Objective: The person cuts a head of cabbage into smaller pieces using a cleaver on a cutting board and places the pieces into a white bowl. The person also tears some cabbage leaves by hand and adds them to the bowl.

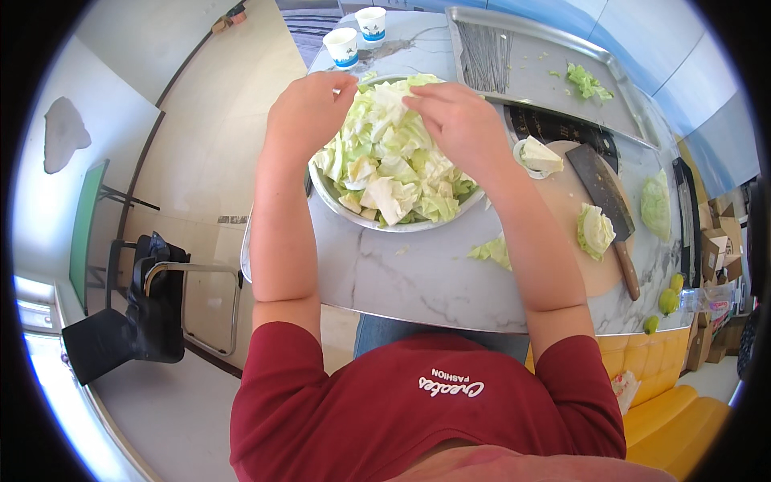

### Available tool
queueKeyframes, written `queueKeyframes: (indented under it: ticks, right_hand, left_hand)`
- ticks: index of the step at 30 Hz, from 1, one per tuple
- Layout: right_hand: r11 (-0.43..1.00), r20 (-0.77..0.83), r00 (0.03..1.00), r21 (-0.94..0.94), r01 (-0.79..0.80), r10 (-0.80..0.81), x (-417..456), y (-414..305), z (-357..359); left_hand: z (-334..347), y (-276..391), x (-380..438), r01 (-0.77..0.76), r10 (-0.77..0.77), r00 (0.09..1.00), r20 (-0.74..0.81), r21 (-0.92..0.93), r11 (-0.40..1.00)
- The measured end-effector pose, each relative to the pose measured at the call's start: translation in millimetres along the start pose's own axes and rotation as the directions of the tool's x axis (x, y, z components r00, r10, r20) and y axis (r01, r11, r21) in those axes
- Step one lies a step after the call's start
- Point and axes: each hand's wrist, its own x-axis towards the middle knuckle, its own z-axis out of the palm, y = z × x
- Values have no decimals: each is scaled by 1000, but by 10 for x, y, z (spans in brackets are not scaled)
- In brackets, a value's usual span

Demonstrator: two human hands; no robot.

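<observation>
A round metal bowl [337,211] heaped with torn pale-green cabbage leaves [391,150] stands on the marble-patterned table before me. Over its far left rim, my left hand [313,111] is curled, thumb close to the fingers; whether anything is between the tips cannot be made out. My right hand [461,123] reaches over the right side of the heap, fingers apart, their tips at a white leaf near the top. Nothing is visibly gripped in it. One loose cabbage leaf [494,251] lies on the table beside my right forearm.
At right, a cleaver [602,193] and a cabbage chunk [595,232] rest on a round cutting board [548,196]. A small cup holds a white wedge [540,155]. Behind lies a metal tray [542,72] with thin dark strands. Two paper cups [341,48] stand far left.
</observation>
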Motion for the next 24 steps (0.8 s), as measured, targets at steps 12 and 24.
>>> queueKeyframes:
  ticks: [12, 24]
  right_hand:
    - [825, 605, 576, -504, -257, 549, -828, 181, -896]
    - [688, 392, 758, 332, -646, 522, -534, 360, -1106]
  left_hand:
    - [185, 255, -146, -290, 323, 937, -135, 219, 932]
    - [1423, 1095, -1353, -780, 764, 597, 245, -46, 624]
